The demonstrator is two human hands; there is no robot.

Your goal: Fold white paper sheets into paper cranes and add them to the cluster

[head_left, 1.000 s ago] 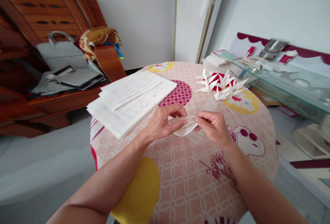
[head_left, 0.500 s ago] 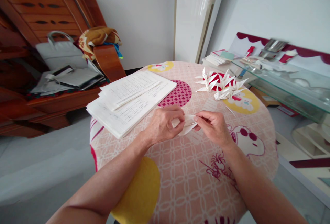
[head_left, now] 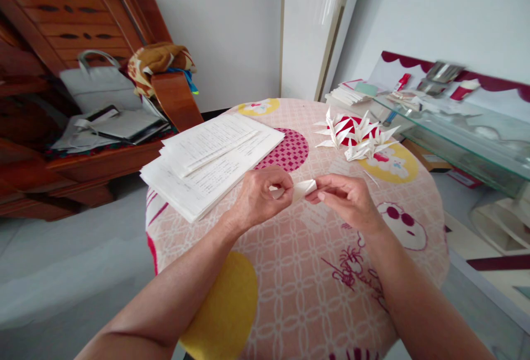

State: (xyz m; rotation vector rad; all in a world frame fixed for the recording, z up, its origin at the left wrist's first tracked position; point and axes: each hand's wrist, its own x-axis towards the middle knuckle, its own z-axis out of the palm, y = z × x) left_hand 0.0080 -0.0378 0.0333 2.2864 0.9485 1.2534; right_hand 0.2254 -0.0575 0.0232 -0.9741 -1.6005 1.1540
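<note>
A small folded piece of white paper (head_left: 303, 189) is held up over the table between my two hands. My left hand (head_left: 267, 194) pinches its left end, thumb and fingers closed. At the paper's right end, the fingers of my right hand (head_left: 345, 197) are closed around the edge, the thumb just below it. Several white folded paper figures with pointed tips (head_left: 358, 136) stand at the back right of the table. A stack of written paper sheets (head_left: 215, 183) lies left of my hands.
A patterned cloth (head_left: 298, 282) covers the round table. A thin white stick (head_left: 370, 178) lies near the paper figures. To the right stands a glass shelf (head_left: 464, 133) with a metal pot and cup. A wooden bench (head_left: 95, 167) with a grey bag is at left.
The paper now shows as a narrower, tilted folded shape. My right hand's thumb has dropped from the paper's top edge and its fingers have stretched out along the end.
</note>
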